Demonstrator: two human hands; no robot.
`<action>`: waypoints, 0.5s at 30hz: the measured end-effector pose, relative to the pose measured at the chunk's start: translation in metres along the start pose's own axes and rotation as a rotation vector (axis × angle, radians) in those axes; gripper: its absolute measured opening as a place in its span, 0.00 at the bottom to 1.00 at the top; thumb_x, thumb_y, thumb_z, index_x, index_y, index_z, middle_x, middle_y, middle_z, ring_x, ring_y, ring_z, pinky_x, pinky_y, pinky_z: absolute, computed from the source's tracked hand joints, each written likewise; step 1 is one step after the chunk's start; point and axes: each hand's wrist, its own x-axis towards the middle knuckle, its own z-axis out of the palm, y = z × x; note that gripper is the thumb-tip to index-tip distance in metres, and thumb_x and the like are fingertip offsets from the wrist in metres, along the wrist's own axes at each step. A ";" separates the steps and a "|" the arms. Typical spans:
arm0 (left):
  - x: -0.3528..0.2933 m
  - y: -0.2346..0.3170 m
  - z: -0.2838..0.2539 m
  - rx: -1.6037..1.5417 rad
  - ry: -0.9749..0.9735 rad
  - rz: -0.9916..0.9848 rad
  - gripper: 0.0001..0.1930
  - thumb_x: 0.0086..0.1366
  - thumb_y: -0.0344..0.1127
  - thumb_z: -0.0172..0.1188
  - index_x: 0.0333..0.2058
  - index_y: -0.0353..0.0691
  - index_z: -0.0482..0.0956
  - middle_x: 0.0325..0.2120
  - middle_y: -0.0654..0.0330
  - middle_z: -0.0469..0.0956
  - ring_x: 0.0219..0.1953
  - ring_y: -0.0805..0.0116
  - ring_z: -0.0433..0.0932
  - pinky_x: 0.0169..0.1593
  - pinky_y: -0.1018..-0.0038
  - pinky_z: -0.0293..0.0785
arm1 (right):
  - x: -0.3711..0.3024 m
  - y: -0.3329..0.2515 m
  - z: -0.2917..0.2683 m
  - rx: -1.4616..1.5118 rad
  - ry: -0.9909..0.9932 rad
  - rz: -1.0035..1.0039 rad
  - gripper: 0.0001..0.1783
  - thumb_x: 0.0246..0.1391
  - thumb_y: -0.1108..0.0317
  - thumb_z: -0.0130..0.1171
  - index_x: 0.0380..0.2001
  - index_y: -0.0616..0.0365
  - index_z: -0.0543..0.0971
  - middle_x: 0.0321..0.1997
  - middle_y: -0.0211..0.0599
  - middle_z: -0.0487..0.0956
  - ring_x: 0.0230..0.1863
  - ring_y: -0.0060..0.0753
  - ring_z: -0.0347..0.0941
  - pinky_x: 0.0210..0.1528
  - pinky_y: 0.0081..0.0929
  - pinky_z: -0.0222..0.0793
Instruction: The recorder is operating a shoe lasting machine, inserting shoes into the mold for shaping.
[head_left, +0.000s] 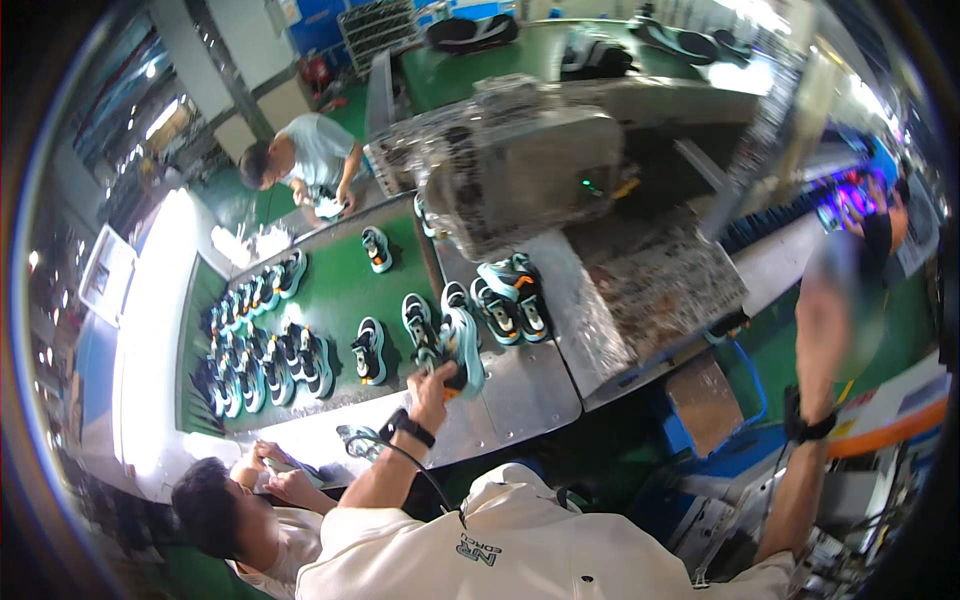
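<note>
My left hand (pixel 430 394) grips the heel end of a mint-and-black sneaker (pixel 462 340) above the front edge of the worktable. Close by stands another sneaker (pixel 416 318), pointing away from me. To the right of the held shoe, a third sneaker (pixel 510 272) rests on top of two upright ones (pixel 497 312). My right arm reaches far out to the right. Motion smears my right hand (pixel 825 320), so its fingers cannot be made out, and a blurred pale-green shape (pixel 850 265) shows beside it.
Rows of sneakers (pixel 250 370) fill the left of the green tabletop (pixel 330 260), with single shoes (pixel 370 352) between. A plastic-wrapped machine (pixel 530 170) stands ahead. One person (pixel 225 510) works at my left, another (pixel 305 155) across the table. A cardboard piece (pixel 703 405) lies at right.
</note>
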 end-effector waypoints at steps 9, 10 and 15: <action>0.286 0.042 -0.005 0.073 0.293 -0.125 0.19 0.52 0.31 0.71 0.37 0.28 0.71 0.35 0.48 0.77 0.33 0.54 0.78 0.39 0.50 0.77 | 0.274 -0.087 0.186 -0.151 -0.383 -0.459 0.42 0.43 0.88 0.58 0.64 0.48 0.67 0.67 0.39 0.67 0.68 0.43 0.63 0.68 0.35 0.58; 0.323 0.034 -0.037 0.086 0.326 -0.121 0.22 0.51 0.30 0.71 0.39 0.27 0.70 0.37 0.44 0.76 0.36 0.49 0.78 0.43 0.43 0.75 | 0.287 -0.102 0.219 -0.147 -0.432 -0.470 0.46 0.41 0.89 0.59 0.65 0.45 0.66 0.70 0.36 0.64 0.70 0.41 0.59 0.71 0.34 0.56; 0.462 0.026 -0.012 0.340 0.391 0.133 0.16 0.49 0.33 0.69 0.33 0.31 0.73 0.26 0.56 0.76 0.29 0.65 0.75 0.32 0.63 0.73 | 0.358 -0.075 0.292 -0.149 -0.459 -0.691 0.29 0.39 0.84 0.68 0.47 0.56 0.72 0.59 0.41 0.74 0.59 0.43 0.72 0.60 0.30 0.66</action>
